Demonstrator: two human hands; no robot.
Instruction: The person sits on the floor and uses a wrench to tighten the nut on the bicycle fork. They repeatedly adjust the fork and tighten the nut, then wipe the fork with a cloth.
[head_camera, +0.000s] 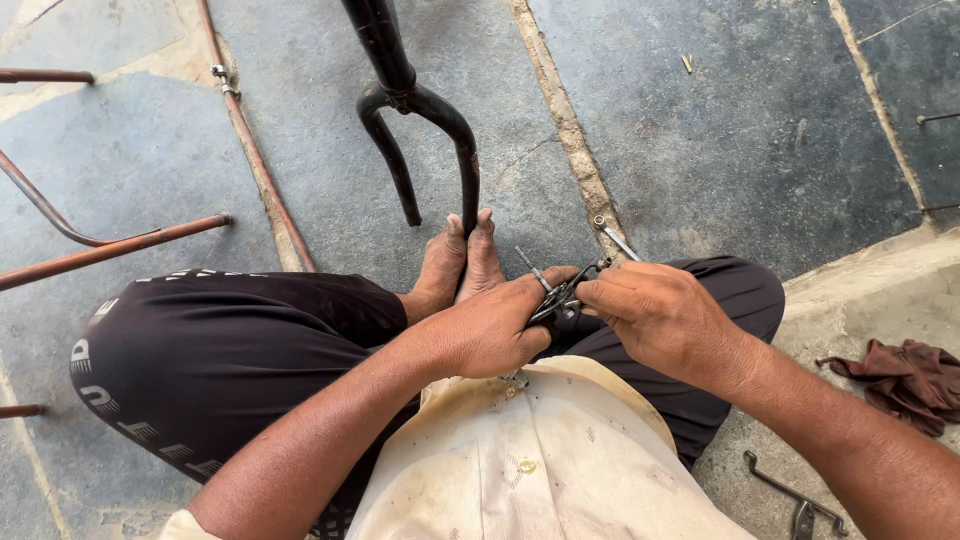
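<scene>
The left hand (492, 325) is closed around a small dark metal part (560, 295), a cluster of thin arms and a bolt, held over the lap. The right hand (660, 315) pinches the same part from the opposite side with thumb and fingertips, so both hands touch it and neither is nearer. Its long axis runs diagonally, from the left palm up and away toward the right fingers, with thin rods sticking out beyond them. Just past the hands lie the bare feet (462, 262), and beyond these a black bicycle fork (420, 130) stands on the stone floor (720, 120). Far right of the right hand lies a brown rag (905, 378); behind that wrist, a wrench (795, 495). Rusty tubes (120, 245) lie far left.
</scene>
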